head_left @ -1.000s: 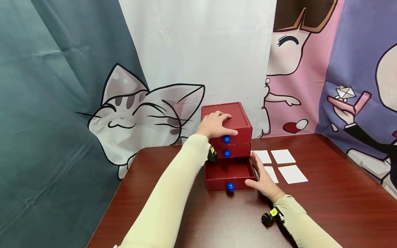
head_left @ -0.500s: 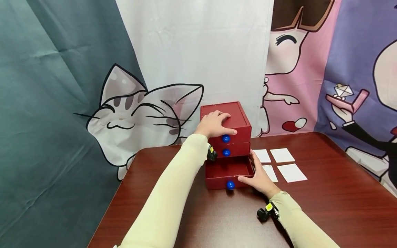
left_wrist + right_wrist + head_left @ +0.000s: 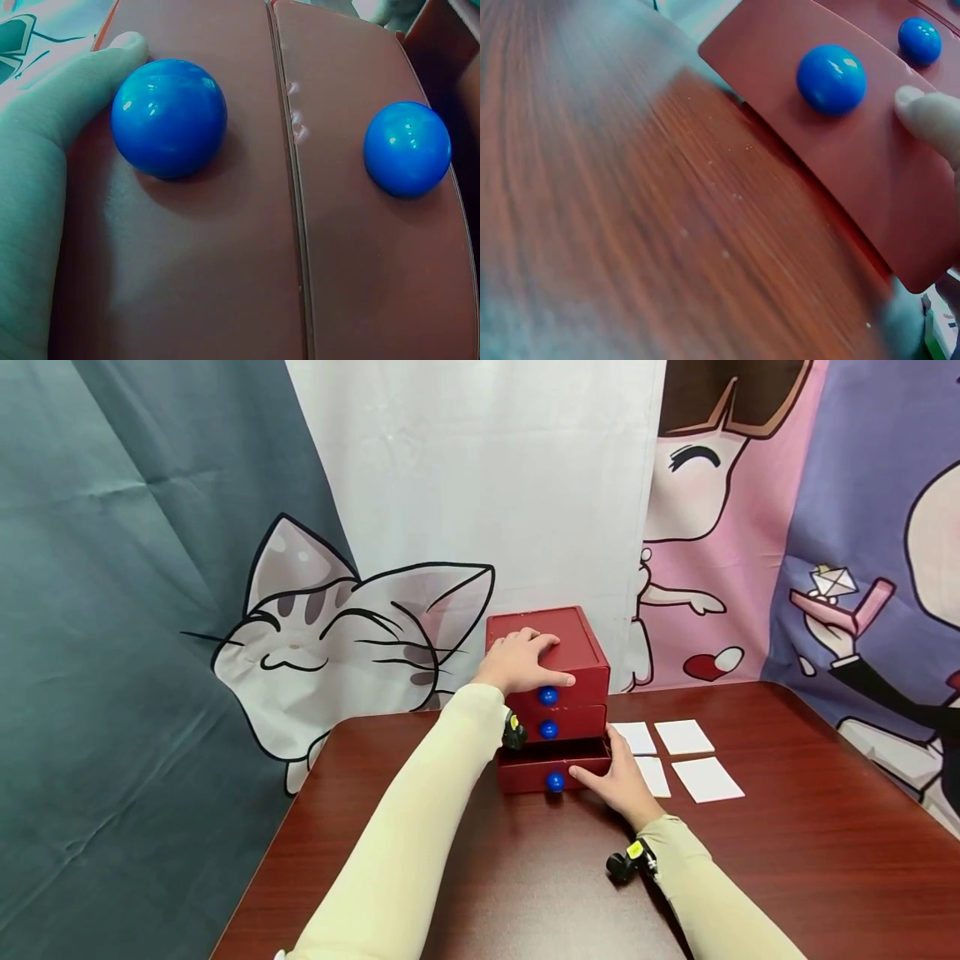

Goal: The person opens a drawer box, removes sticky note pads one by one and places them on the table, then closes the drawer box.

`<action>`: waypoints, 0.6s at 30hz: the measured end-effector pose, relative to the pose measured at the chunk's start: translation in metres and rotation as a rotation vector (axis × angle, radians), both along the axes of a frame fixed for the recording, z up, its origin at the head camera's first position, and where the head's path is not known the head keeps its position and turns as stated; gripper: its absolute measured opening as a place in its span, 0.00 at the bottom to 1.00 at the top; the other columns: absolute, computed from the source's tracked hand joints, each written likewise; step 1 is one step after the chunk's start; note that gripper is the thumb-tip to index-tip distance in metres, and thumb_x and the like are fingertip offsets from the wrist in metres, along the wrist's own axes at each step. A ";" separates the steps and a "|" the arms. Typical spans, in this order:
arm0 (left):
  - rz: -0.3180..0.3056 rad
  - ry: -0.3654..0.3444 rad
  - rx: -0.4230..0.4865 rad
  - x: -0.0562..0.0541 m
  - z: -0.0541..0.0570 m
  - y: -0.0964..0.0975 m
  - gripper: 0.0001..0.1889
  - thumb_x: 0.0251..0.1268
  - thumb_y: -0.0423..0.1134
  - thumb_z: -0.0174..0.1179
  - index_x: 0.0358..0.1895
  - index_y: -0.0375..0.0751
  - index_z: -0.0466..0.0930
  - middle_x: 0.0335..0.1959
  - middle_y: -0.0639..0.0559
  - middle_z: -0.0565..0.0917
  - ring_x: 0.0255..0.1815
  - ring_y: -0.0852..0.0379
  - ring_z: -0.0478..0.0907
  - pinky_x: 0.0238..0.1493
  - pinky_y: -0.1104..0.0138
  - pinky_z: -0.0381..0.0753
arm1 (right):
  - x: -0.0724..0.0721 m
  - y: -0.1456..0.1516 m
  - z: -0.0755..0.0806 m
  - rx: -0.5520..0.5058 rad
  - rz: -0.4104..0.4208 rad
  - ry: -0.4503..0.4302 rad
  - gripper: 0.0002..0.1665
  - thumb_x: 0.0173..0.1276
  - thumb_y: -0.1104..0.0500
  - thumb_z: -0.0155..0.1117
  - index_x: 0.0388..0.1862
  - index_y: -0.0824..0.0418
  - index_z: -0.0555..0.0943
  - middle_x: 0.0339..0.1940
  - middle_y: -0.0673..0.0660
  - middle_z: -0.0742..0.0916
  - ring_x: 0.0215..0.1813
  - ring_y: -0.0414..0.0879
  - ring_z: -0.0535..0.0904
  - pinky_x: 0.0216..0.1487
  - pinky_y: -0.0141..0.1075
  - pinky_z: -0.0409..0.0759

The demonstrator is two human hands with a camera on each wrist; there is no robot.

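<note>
A small red drawer cabinet (image 3: 573, 639) with blue round knobs stands on the table in the head view. My left hand (image 3: 516, 662) rests on its top, thumb over the front edge by the top knob (image 3: 169, 118). The bottom drawer (image 3: 521, 778) sticks out partway, and the two above it sit flush. At that drawer's right front corner is my right hand (image 3: 617, 783), its thumb on the drawer front beside the bottom knob (image 3: 831, 79). The fingers of this hand extend along the drawer's right side, partly hidden in the right wrist view.
White square cards (image 3: 708, 780) lie in two rows on the brown wooden table (image 3: 525, 877), right of the cabinet. Behind the table hangs a printed cloth (image 3: 480, 477) with a cartoon cat and figures.
The bottom drawer has slid inward toward the cabinet. My right hand has moved left onto the drawer front and forward with it. The left hand has stayed on the cabinet top.
</note>
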State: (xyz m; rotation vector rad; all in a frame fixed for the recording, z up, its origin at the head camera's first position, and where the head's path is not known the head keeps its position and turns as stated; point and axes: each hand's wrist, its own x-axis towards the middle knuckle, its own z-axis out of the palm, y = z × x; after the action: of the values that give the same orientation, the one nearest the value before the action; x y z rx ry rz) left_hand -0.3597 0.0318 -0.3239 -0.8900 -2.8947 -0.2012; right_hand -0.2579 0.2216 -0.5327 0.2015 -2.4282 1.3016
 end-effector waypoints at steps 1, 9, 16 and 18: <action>-0.001 -0.001 0.001 0.000 0.000 0.000 0.45 0.57 0.78 0.54 0.76 0.64 0.64 0.74 0.53 0.65 0.73 0.49 0.62 0.74 0.48 0.60 | -0.001 -0.001 0.000 0.003 -0.012 0.007 0.62 0.57 0.47 0.79 0.79 0.68 0.53 0.73 0.71 0.66 0.73 0.65 0.63 0.73 0.63 0.60; 0.001 -0.006 0.007 0.001 0.000 -0.001 0.45 0.57 0.78 0.54 0.77 0.63 0.63 0.74 0.52 0.65 0.73 0.49 0.62 0.74 0.47 0.59 | -0.004 -0.013 0.000 0.019 -0.123 0.031 0.59 0.58 0.49 0.79 0.76 0.72 0.55 0.68 0.75 0.69 0.70 0.67 0.65 0.71 0.61 0.64; 0.002 -0.004 0.010 0.001 0.001 0.000 0.45 0.56 0.78 0.54 0.77 0.63 0.64 0.74 0.52 0.66 0.73 0.49 0.62 0.74 0.47 0.60 | -0.010 -0.022 0.003 -0.028 -0.221 0.015 0.56 0.60 0.48 0.78 0.75 0.70 0.57 0.66 0.71 0.71 0.66 0.65 0.68 0.69 0.58 0.67; -0.001 -0.007 0.006 0.002 0.002 -0.001 0.45 0.57 0.77 0.54 0.77 0.63 0.63 0.74 0.52 0.66 0.73 0.49 0.62 0.74 0.47 0.59 | -0.012 -0.025 0.003 -0.034 -0.255 0.007 0.55 0.59 0.47 0.78 0.75 0.69 0.58 0.65 0.71 0.71 0.65 0.65 0.70 0.68 0.58 0.68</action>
State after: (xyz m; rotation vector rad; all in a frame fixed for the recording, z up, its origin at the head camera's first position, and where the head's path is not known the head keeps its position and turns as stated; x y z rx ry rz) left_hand -0.3581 0.0313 -0.3223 -0.8915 -2.8980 -0.2139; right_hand -0.2700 0.1963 -0.5300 -0.1094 -2.3328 1.2239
